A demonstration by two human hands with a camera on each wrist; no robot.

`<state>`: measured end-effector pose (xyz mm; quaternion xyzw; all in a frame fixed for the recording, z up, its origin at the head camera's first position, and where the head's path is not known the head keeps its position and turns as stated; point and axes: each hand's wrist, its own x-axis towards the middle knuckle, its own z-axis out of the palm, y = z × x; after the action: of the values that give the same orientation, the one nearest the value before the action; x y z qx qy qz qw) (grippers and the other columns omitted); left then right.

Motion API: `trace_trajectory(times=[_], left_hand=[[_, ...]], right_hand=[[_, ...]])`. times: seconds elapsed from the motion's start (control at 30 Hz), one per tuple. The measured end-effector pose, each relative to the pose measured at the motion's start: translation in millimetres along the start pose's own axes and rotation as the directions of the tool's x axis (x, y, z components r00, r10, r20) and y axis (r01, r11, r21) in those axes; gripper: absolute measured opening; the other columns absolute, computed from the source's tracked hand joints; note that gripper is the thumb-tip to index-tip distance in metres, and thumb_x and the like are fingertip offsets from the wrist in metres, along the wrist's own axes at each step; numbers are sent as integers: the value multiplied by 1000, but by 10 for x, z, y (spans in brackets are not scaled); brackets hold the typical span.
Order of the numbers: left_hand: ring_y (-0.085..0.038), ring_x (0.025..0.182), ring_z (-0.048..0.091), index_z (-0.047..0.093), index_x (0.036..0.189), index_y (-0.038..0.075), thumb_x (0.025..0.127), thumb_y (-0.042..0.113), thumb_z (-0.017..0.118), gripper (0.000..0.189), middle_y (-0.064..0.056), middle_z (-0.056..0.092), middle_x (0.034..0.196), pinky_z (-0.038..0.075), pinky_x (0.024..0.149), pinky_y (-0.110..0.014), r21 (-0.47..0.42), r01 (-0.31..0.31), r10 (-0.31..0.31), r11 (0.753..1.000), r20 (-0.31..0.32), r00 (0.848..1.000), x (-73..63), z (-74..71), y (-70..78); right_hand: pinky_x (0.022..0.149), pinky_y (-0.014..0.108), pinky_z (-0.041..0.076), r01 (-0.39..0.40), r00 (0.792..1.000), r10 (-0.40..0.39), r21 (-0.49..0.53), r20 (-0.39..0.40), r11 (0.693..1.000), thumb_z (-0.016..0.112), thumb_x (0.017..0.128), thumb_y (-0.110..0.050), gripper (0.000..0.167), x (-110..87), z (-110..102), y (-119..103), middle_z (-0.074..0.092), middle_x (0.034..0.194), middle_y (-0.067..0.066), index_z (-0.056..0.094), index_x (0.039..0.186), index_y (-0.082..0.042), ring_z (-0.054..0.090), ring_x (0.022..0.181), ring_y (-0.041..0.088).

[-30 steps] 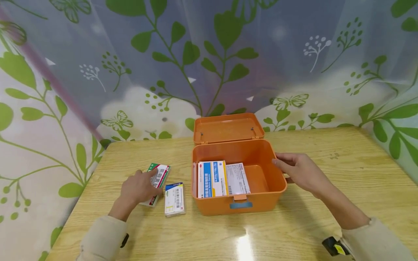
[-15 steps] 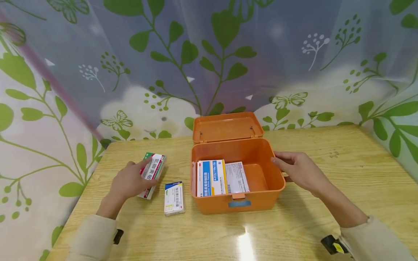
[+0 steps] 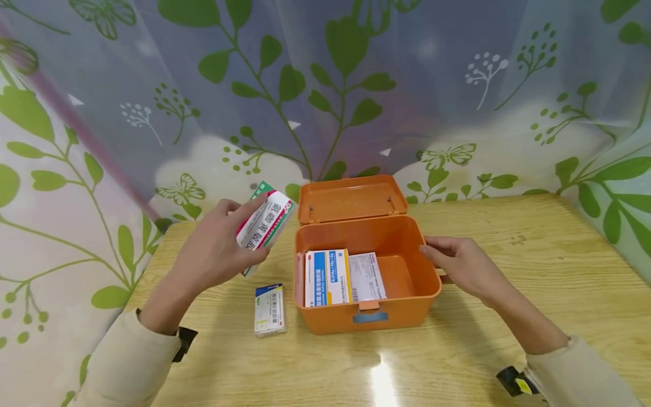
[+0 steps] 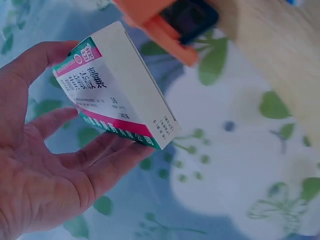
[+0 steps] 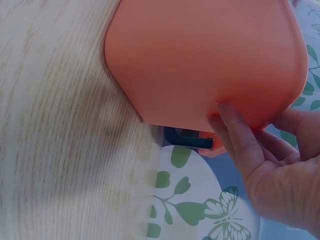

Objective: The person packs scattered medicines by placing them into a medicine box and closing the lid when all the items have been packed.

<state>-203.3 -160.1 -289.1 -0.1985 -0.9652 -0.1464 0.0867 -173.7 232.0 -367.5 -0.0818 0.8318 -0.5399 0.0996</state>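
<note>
My left hand (image 3: pixel 213 243) holds a white, green and red medicine box (image 3: pixel 269 217) above the table, left of the orange storage box (image 3: pixel 325 321). Seen from the left wrist, the thumb and fingers grip the medicine box (image 4: pixel 117 87) by its edges. On the right, my right hand (image 3: pixel 465 268) grips the storage box's side wall, thumb at the rim; in the right wrist view its fingers (image 5: pixel 240 137) press the outside of that wall. Inside the storage box stand a blue-white-yellow medicine box (image 3: pixel 325 277), a white one (image 3: pixel 367 277) and a pinkish edge (image 3: pixel 299 277) at the left.
Another white-and-blue medicine box (image 3: pixel 270 311) lies on the wooden table (image 3: pixel 325 373) just left of the storage box. The orange lid (image 3: pixel 353 200) is tipped back behind it, near a leaf-patterned curtain (image 3: pixel 229 113). A blue-grey latch (image 3: pixel 370 317) is on the front.
My left hand has picked the green-and-red medicine box up off the table and carried it up and right toward the storage box. My right hand has stayed at the storage box's side.
</note>
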Motion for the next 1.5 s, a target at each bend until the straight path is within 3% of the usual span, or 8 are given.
trace_trajectory(times=[0.17,0.27,0.4,0.53,0.8,1.03,1.4,1.5], left_hand=[[-26,89,51,36,149,28,76,29,74,82,-14,48,120,46,68,-37,4,-127,127,992,50,991,130,-65,298],[-25,94,48,35,149,29,76,28,76,84,-12,47,123,47,68,-36,15,-242,240,970,90,967,206,-47,460],[-23,99,45,31,151,28,75,22,77,89,-10,45,126,48,64,-31,24,-411,403,911,146,903,324,10,650],[-23,107,43,25,152,20,71,18,79,97,-7,43,128,49,73,-30,51,-522,499,851,228,836,456,95,824],[-21,118,39,35,148,13,75,14,75,83,-4,40,133,45,90,-28,170,-625,517,762,423,745,569,353,1084],[-20,122,42,40,143,15,78,17,80,76,-2,43,133,41,100,-29,234,-735,579,636,485,655,637,598,1221],[-17,126,40,41,138,20,85,8,72,62,1,42,132,53,75,-20,272,-804,596,528,556,580,689,885,1364],[-14,126,40,39,138,22,86,10,72,62,1,41,135,52,69,-18,312,-823,586,475,585,561,686,963,1372]], right_hand=[[75,36,57,3,1000,-3,6,-6,1000,52,99,-35,60,2,-4,5,48,136,26,40,142,4,58,112,35],[76,37,57,4,1000,-4,15,-2,1000,52,100,-34,59,4,1,13,47,136,26,40,142,5,57,113,36],[76,38,56,1,1000,-1,17,-1,1000,52,100,-33,58,2,3,18,47,136,26,39,142,5,56,114,37],[77,38,56,-11,1000,12,12,-6,1000,52,99,-34,59,3,2,15,47,136,27,39,142,5,55,115,37],[76,38,56,-15,1000,15,19,-10,1000,52,100,-34,58,11,10,20,48,135,25,40,142,4,57,113,36],[76,37,57,-17,1000,18,38,-8,999,52,99,-33,57,8,7,17,50,133,25,41,141,4,58,111,35],[77,38,56,-25,1000,26,35,-16,999,53,99,-35,57,0,5,31,51,134,23,43,141,3,58,111,34],[77,38,56,-26,999,27,32,-18,999,53,99,-35,58,-3,3,35,50,135,23,43,141,3,58,112,35]])
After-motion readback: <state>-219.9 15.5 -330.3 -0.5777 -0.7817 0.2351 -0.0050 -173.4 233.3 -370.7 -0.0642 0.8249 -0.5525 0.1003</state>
